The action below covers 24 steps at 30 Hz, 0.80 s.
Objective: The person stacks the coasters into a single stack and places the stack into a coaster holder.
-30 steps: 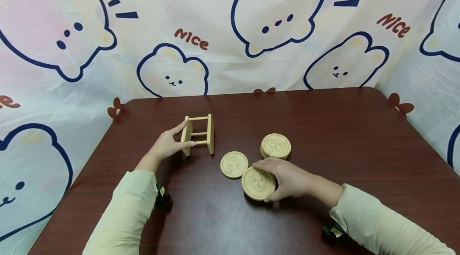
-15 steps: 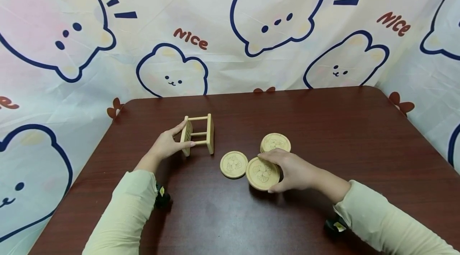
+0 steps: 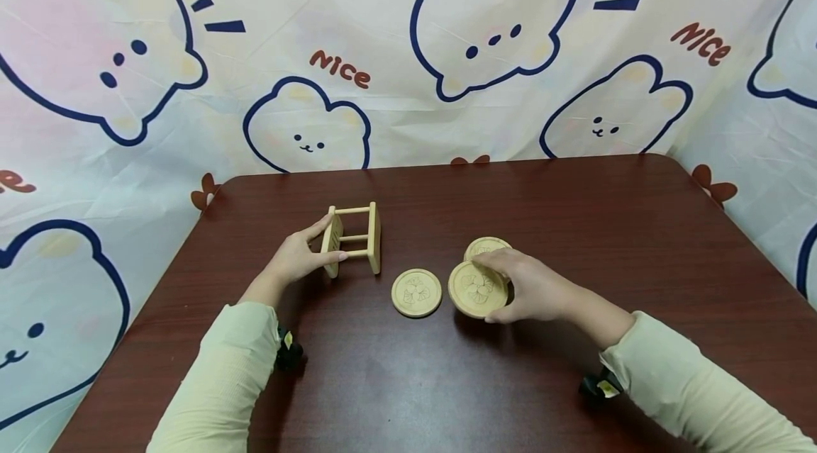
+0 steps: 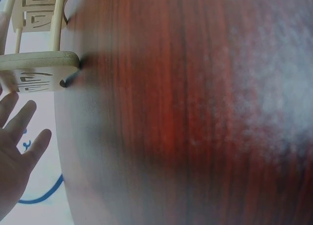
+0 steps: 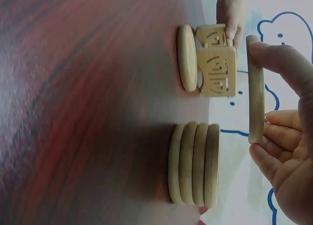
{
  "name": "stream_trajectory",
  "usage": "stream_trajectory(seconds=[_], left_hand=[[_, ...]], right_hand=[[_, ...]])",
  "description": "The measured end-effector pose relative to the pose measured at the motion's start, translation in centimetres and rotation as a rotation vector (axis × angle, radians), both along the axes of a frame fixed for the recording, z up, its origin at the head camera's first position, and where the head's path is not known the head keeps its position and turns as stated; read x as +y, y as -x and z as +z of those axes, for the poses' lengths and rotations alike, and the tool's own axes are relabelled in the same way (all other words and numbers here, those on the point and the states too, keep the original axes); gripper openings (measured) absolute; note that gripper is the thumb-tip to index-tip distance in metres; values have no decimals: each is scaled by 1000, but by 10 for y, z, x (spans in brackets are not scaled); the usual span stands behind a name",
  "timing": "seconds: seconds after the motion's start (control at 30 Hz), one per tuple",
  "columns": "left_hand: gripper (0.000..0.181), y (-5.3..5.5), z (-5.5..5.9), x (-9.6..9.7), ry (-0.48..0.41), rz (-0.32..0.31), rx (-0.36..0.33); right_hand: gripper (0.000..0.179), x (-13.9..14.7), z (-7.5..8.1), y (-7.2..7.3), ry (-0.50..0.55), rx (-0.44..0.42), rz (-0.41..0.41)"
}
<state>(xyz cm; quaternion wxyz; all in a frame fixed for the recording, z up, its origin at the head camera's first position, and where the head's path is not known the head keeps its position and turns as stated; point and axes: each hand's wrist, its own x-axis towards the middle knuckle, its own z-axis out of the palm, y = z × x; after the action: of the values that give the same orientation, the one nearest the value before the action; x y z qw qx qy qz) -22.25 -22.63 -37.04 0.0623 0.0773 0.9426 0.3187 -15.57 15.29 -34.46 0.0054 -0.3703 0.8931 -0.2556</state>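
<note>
Head view: right hand point(image 3: 536, 288) clamped on a wooden coaster point(image 3: 475, 290), thumb and fingers at its rim. Coaster pile point(image 3: 485, 245) just beyond, partly hidden by the held piece. Loose coaster point(image 3: 416, 293) flat on table point(image 3: 408, 382), to the left; rack point(image 3: 375, 240) farther left and beyond, bars running left to right. Left hand point(image 3: 296, 256) grips the rack's left panel; right hand is nearer the pile.

Left wrist view: some fingers spread beside the panel; their contact unclear.

Right wrist view: held coaster edge-on, roughly parallel to the pile, higher off the table, apart from it.
</note>
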Motion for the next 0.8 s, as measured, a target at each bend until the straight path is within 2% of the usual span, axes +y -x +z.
stream_trajectory(seconds=[0.3,0.47,0.8], left_hand=[[92,0,-2,-1,-2,8,-6],[90,-1,-3,0,-9,1,16],[91,-1,1,2,-16,5,1]], right_hand=[[79,8,1,9,11,3,-44],[80,13,2,14,4,-18,-84],[80,20,0,26,-20,-19,-132]])
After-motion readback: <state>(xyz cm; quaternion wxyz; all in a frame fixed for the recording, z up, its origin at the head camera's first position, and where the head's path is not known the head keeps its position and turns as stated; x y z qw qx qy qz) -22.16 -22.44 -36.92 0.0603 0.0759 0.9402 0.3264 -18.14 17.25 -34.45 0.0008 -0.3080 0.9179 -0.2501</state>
